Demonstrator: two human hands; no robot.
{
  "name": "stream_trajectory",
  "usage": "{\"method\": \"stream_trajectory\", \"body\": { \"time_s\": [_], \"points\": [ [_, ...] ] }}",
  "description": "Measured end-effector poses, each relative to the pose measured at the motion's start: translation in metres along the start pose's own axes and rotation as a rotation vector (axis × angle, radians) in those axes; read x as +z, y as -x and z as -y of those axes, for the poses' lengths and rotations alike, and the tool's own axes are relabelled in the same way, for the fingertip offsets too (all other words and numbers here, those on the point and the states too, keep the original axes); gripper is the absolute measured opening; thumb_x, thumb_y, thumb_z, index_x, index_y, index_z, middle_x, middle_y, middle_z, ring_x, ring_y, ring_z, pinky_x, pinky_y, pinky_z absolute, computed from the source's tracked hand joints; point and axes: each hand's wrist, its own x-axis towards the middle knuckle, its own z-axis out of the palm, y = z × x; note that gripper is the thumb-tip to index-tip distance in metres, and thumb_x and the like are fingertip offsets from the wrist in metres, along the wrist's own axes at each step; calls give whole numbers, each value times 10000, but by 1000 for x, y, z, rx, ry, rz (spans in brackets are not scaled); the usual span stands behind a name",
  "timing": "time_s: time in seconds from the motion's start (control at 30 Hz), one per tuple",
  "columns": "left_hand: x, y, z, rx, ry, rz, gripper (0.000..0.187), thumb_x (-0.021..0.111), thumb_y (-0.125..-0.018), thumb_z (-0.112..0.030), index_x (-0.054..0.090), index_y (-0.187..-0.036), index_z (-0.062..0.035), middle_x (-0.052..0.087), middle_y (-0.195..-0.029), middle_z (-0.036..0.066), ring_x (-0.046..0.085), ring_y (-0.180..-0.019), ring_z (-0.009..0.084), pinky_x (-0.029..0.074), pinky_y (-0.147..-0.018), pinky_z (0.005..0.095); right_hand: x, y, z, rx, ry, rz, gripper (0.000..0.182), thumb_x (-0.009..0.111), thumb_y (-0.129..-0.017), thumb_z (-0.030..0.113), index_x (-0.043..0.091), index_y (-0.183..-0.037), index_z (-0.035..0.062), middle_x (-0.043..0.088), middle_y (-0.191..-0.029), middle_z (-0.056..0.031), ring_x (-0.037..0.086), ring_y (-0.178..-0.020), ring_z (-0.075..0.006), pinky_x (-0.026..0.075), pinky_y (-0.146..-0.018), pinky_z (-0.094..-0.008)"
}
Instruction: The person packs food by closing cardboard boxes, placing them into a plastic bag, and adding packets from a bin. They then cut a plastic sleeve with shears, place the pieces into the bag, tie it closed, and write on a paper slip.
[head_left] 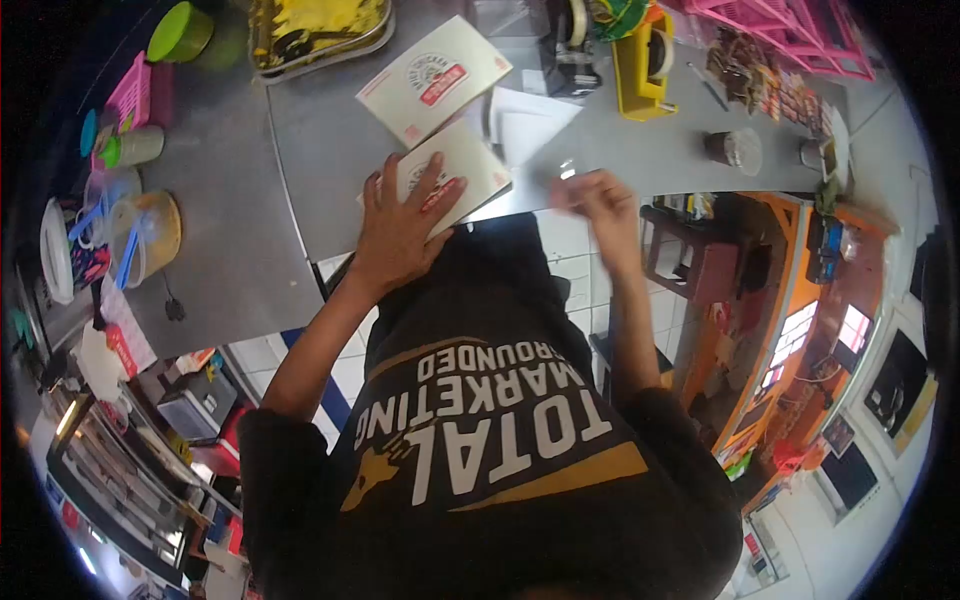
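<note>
My left hand (400, 225) lies with spread fingers on a white cardboard food box (478, 168) at the front edge of the metal counter. The hand partly hides the red and black print on its lid. A second box (435, 80) of the same kind, printed "spicy chicken", lies just behind it. Right of the boxes my right hand (600, 205) is raised, its fingers curled together and blurred by motion. A small bright glint shows by the fingertips; what they hold is too small to make out. White folded paper (530, 122) rests beside the boxes.
A yellow tape dispenser (642, 70) stands at the back right of the counter (330, 150), near hanging sachets (785, 95) and a lidded cup (735, 150). A metal tray (320, 60) with yellow food sits at the back left. Tubs (150, 235) stand far left.
</note>
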Motion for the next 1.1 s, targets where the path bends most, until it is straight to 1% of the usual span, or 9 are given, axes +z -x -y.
{"method": "stream_trajectory", "body": {
  "time_s": [0.1, 0.3, 0.5, 0.6, 0.7, 0.77, 0.87, 1.0, 1.1],
  "points": [
    [0, -1, -1, 6, -14, 2, 641, 632, -903, -367, 421, -1502, -277, 204, -1648, 73, 219, -1394, 509, 230, -1100, 662, 78, 26, -14, 166, -119, 184, 141, 610, -995, 138, 634, -966, 2, 712, -939, -112, 694, -817, -159, 592, -742, -296],
    [1, 0, 1, 7, -14, 3, 645, 625, -904, -362, 415, -1507, -280, 197, -1651, 77, 235, -1385, 520, 232, -1093, 674, 111, 23, -53, 289, -62, 170, 159, 651, -977, 129, 648, -915, -17, 695, -870, -75, 672, -738, -122, 583, -650, -262],
    [-2, -2, -2, 4, -25, 26, 665, 630, -892, -350, 407, -1514, -276, 193, -1651, 87, 226, -1388, 519, 230, -1096, 670, 111, 20, -72, 138, -49, 147, 170, 653, -976, 132, 693, -973, -33, 693, -830, -56, 670, -757, -121, 579, -649, -254],
    [-2, -2, -2, 8, -25, 36, 666, 627, -893, -344, 403, -1516, -272, 193, -1650, 95, 223, -1390, 519, 227, -1099, 668, 104, 16, -67, -25, 83, 172, 140, 671, -944, 109, 722, -1015, 0, 718, -867, -102, 699, -766, -198, 581, -706, -313],
    [-5, -2, -2, -7, -46, 70, 664, 625, -894, -345, 405, -1516, -265, 197, -1647, 113, 218, -1393, 524, 221, -1102, 671, 91, 0, -53, -305, 523, 265, 159, 690, -887, 104, 737, -1030, 52, 719, -974, -161, 703, -820, -310, 562, -781, -381],
    [-4, -4, -4, -2, -53, 79, 661, 628, -891, -351, 417, -1511, -258, 199, -1645, 125, 211, -1399, 529, 214, -1105, 674, 83, -3, -52, -247, 604, 259, 186, 699, -843, 114, 747, -1020, 86, 698, -1021, -189, 680, -879, -372, 538, -819, -425],
    [-2, -8, -7, 7, -99, 76, 652, 638, -884, -369, 445, -1496, -254, 205, -1641, 133, 196, -1411, 533, 202, -1109, 681, 74, -7, -60, -336, 643, 197, 181, 721, -831, 166, 751, -978, 63, 707, -933, -196, 680, -855, -369, 540, -801, -439],
    [-11, -13, -11, -50, -60, 146, 651, 674, -861, -352, 473, -1476, -275, 232, -1631, 121, 182, -1427, 523, 206, -1123, 658, 69, -24, -94, -388, 536, 318, 210, 749, -810, 198, 755, -951, 42, 719, -861, -178, 699, -795, -349, 550, -772, -438],
    [-12, -13, -10, -31, -81, 128, 642, 670, -867, -359, 470, -1472, -281, 231, -1631, 111, 184, -1422, 521, 216, -1119, 644, 65, -24, -64, -169, 572, 381, 212, 741, -844, 230, 758, -960, 53, 721, -827, -164, 696, -718, -340, 560, -694, -420]
  ]
}}
